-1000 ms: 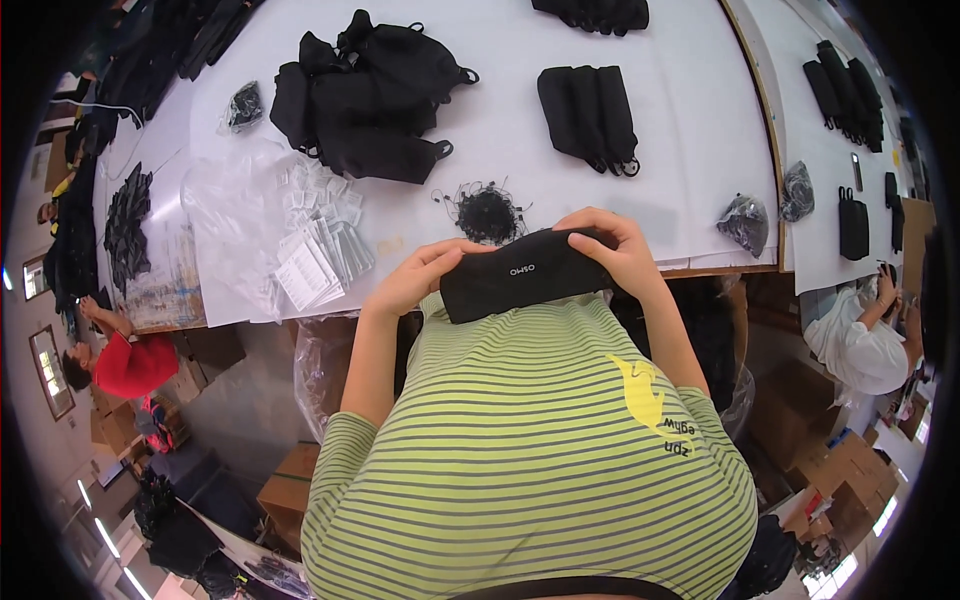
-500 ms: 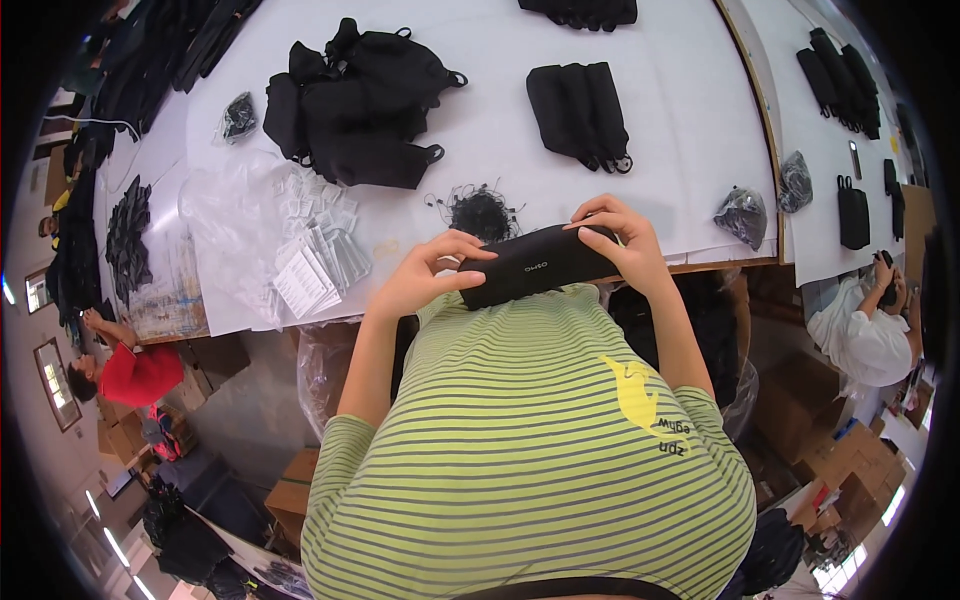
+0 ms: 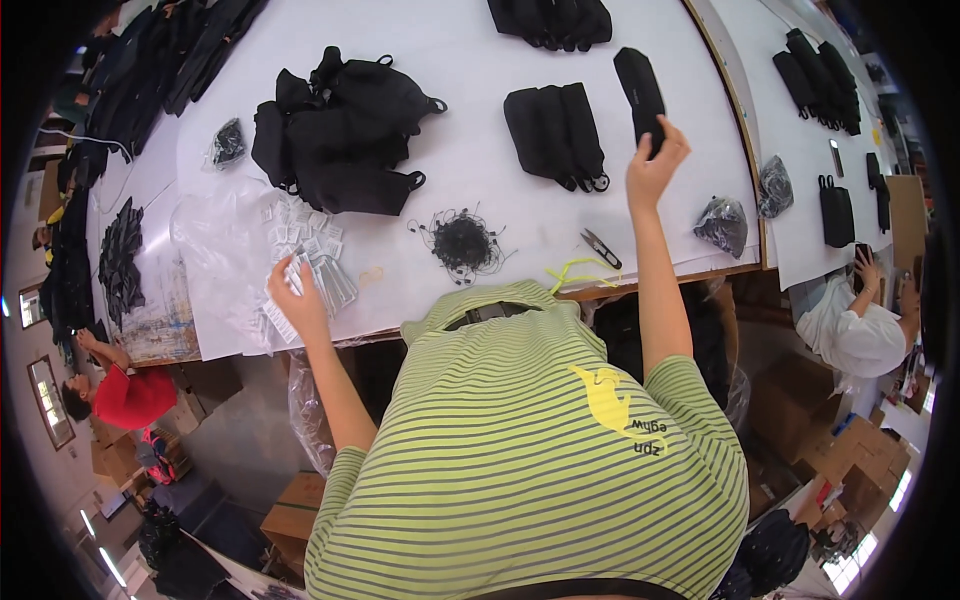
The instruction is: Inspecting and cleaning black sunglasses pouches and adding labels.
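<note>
My right hand [image 3: 657, 165] is closed on the near end of a long black fabric pouch [image 3: 637, 92], which points away from me over the table. My left hand [image 3: 298, 303] is at the pile of small white packets and tags [image 3: 322, 262], thumb and fingers apart; I see nothing held in it. A tangle of thin black cords [image 3: 463, 244] lies between my arms. To the left of the held pouch is a group of black pouches [image 3: 556, 135] lying side by side. A larger heap of black pouches with loops [image 3: 345, 135] sits at the far left.
Thread snips [image 3: 601, 249] and a yellow-green ribbon [image 3: 580, 270] lie near the table's front edge. Bagged black items [image 3: 722, 226] are at right, more black pouches [image 3: 552, 22] at the far side. Clear plastic [image 3: 215, 250] lies left. Co-workers in red [image 3: 135, 395] and white [image 3: 850, 335] flank me.
Both hands held the pouch close to my body; my left hand has let go and moved left to the packets. My right hand has carried the pouch forward and right.
</note>
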Motion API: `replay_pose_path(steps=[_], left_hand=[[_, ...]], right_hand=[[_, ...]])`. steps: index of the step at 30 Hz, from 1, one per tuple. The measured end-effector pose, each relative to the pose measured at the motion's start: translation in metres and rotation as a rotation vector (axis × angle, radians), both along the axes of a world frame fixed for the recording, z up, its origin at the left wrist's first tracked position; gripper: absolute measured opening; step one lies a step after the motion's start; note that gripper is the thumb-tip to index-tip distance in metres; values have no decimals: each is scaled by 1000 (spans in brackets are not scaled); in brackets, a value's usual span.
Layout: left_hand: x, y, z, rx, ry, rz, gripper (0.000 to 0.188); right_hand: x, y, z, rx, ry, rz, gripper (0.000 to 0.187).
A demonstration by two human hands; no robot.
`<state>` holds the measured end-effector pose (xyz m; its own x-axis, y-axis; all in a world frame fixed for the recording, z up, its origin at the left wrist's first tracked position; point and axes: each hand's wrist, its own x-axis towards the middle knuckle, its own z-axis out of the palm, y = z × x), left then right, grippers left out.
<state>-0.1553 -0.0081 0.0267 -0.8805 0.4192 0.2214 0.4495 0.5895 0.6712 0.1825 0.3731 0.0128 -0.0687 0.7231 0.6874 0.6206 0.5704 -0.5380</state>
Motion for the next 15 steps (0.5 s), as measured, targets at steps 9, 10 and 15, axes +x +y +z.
replay_pose_path(steps=[9,10,15], left_hand=[[-43,-78,-67,-503,28,398,89],[-49,-83,-69,-489,27,374,89],[-44,-79,-62,-436,157,602,81]], right_hand=[[7,-12,-83,-505,62,196,50],[9,-9,-83,-612,224,210,51],[8,-3,-76,-419,145,-31,35]])
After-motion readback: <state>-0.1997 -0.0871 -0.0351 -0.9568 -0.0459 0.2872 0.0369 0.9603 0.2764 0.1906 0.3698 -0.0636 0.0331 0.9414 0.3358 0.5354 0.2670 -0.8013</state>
